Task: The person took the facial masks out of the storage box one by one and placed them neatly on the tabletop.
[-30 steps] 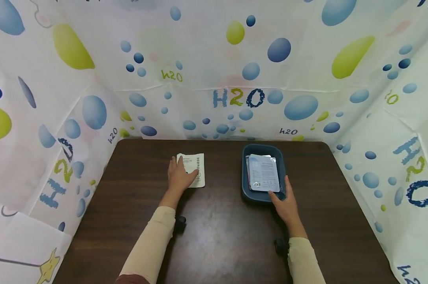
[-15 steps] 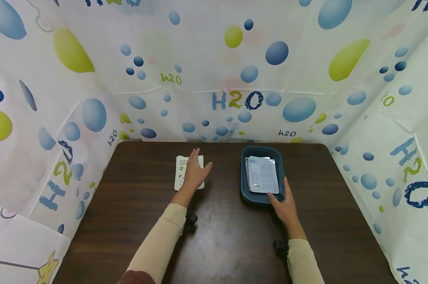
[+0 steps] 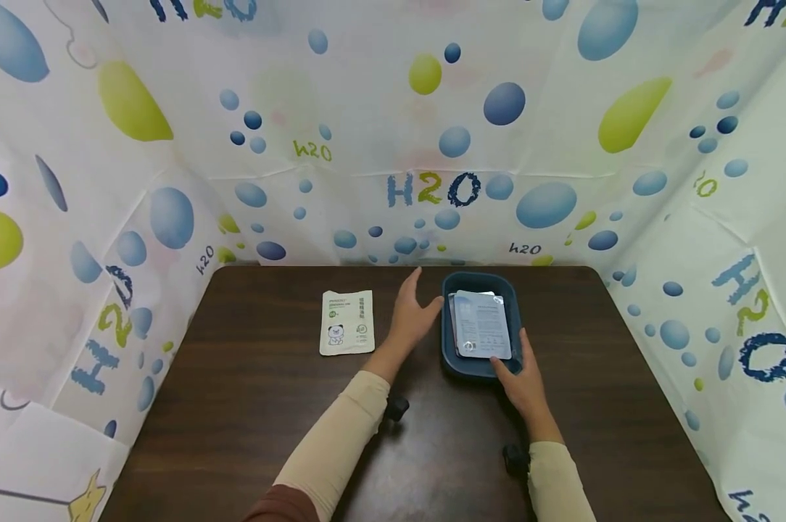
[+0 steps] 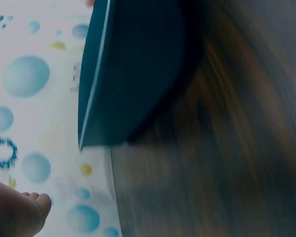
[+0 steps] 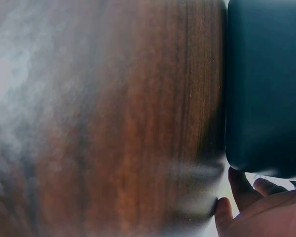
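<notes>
My left hand (image 3: 414,313) is at the left side of a dark blue plastic bin (image 3: 474,279), its fingers spread and the thumb tip right by the rim. It holds nothing. At the bin's near right corner, my right hand (image 3: 523,377) grips the rim, thumb over the front edge and fingers along the outer right side. Several flat silvery-white packets (image 3: 483,324) lie stacked inside the bin. To the left, a cream packet (image 3: 347,322) printed with green text and a small bear lies flat on the table. The left wrist view shows the bin wall (image 4: 138,59) close up.
The dark brown wooden table (image 3: 249,406) carries the bin and the cream packet near its far edge. A white curtain (image 3: 367,87) with blue and green dots hangs behind it and on both sides.
My left hand has left the cream packet and moved right to the bin's left rim, uncovering the packet. The right hand has stayed at the bin's corner.
</notes>
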`<state>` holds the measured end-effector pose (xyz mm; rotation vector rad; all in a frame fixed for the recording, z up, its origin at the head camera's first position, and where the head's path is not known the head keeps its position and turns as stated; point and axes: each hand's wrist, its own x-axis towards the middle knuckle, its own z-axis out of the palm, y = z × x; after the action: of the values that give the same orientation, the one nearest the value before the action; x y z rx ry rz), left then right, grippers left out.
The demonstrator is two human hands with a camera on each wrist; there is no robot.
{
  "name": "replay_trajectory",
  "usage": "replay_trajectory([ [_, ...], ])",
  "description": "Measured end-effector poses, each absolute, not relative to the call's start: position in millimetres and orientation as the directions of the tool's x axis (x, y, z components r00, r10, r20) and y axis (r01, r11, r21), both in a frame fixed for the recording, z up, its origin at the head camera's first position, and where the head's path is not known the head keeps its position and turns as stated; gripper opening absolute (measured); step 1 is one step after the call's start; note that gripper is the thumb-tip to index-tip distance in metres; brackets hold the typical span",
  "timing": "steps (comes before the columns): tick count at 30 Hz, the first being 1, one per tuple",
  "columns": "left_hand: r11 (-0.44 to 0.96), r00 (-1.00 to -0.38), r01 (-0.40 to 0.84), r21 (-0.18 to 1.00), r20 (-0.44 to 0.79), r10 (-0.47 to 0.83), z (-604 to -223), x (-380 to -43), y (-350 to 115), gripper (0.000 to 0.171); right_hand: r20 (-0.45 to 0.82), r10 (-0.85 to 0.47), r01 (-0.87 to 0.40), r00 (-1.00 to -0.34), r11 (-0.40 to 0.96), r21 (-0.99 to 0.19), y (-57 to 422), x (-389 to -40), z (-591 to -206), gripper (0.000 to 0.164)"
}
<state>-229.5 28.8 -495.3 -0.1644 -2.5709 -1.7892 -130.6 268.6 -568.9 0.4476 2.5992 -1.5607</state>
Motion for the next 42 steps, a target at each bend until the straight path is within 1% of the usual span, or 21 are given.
replay_trajectory([
  [4,0.299,-0.991,0.081,0.951,0.043,0.130,-494,-224,52,0.076,-0.203,0.210,0.280,-0.956,0.457,-0.844,268,-131,-568,0.093],
  [9,0.228,-0.986,0.037,0.973,-0.001,0.165,-501,-219,75,0.075,-0.215,0.210,0.292,-0.954,0.481,-0.826,268,-131,-569,0.092],
  [14,0.142,-0.980,-0.061,0.988,-0.086,0.179,-511,-216,91,0.076,-0.213,0.211,0.290,-0.954,0.477,-0.830,268,-130,-570,0.092],
  [18,0.095,-0.968,-0.136,0.986,-0.153,0.198,-515,-214,99,0.082,-0.203,0.209,0.280,-0.956,0.458,-0.844,267,-130,-569,0.092],
  [22,0.073,-0.950,-0.203,0.977,-0.214,0.228,-519,-214,105,0.087,-0.195,0.211,0.273,-0.958,0.460,-0.845,267,-129,-569,0.092],
  [26,0.116,-0.935,-0.248,0.962,-0.269,0.231,-524,-213,108,0.089,-0.195,0.211,0.275,-0.958,0.471,-0.838,267,-126,-569,0.093],
  [28,0.129,-0.930,-0.262,0.956,-0.286,0.230,-525,-212,109,0.087,-0.199,0.209,0.277,-0.957,0.474,-0.836,267,-125,-570,0.093],
  [32,0.143,-0.929,-0.263,0.954,-0.290,0.228,-525,-210,108,0.081,-0.193,0.205,0.269,-0.960,0.466,-0.843,266,-124,-570,0.093],
  [37,0.183,-0.932,-0.227,0.956,-0.268,0.243,-522,-208,107,0.077,-0.183,0.208,0.261,-0.961,0.460,-0.848,266,-125,-570,0.092],
  [42,0.135,-0.942,-0.196,0.971,-0.225,0.248,-522,-206,104,0.074,-0.183,0.215,0.265,-0.959,0.461,-0.847,266,-126,-570,0.092],
])
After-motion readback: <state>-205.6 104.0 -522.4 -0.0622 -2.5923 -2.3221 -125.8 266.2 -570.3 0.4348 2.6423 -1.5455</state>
